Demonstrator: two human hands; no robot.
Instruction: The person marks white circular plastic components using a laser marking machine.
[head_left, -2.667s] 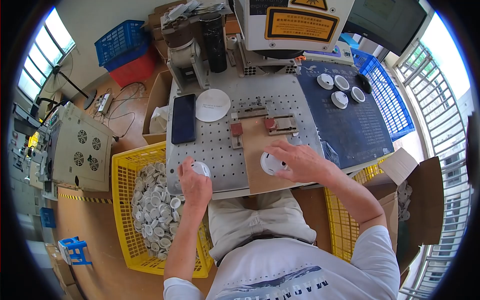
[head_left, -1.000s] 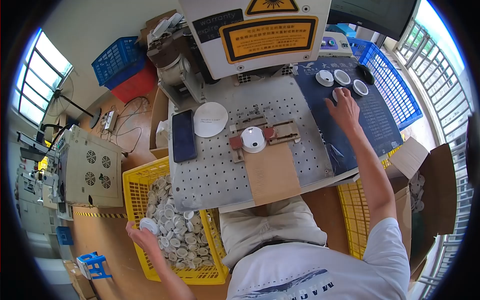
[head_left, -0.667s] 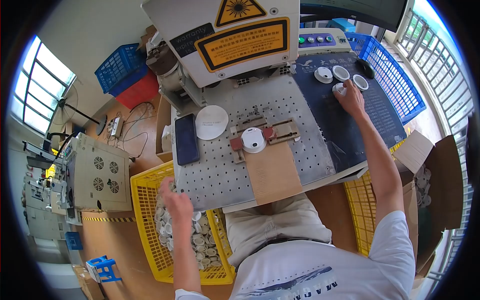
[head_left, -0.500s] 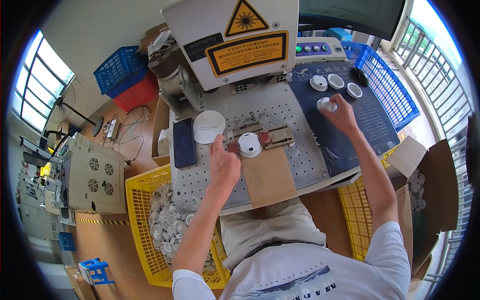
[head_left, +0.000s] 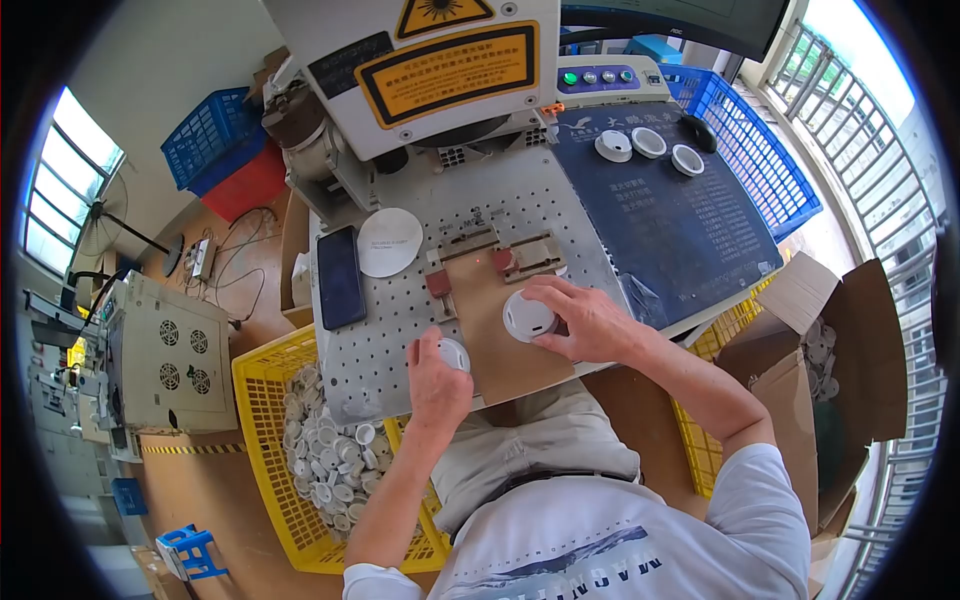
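Observation:
My right hand [head_left: 590, 322] is closed on a white round plastic lid [head_left: 526, 316], its fingers around the right edge, above a brown cardboard strip [head_left: 515, 365]. Near the table's front edge, my left hand [head_left: 440, 385] grips another white lid [head_left: 454, 355], which the fingers partly cover. Behind both hands, a metal clamping fixture [head_left: 535, 257] with reddish-brown jaws is bolted to the perforated metal plate [head_left: 380, 350]. No lid sits between its jaws, and a small red light dot shows there on the cardboard.
A phone [head_left: 341, 278] and a white disc [head_left: 390, 243] lie left on the plate. The laser machine head [head_left: 440, 75] overhangs the back. Several white lids [head_left: 649, 143] and a mouse [head_left: 697, 133] rest on the dark panel. A yellow basket [head_left: 262, 450] of white pieces stands at lower left.
My right hand has come from the dark panel to the cardboard strip. My left hand has drawn back toward the front edge. The lid that sat in the fixture has left it.

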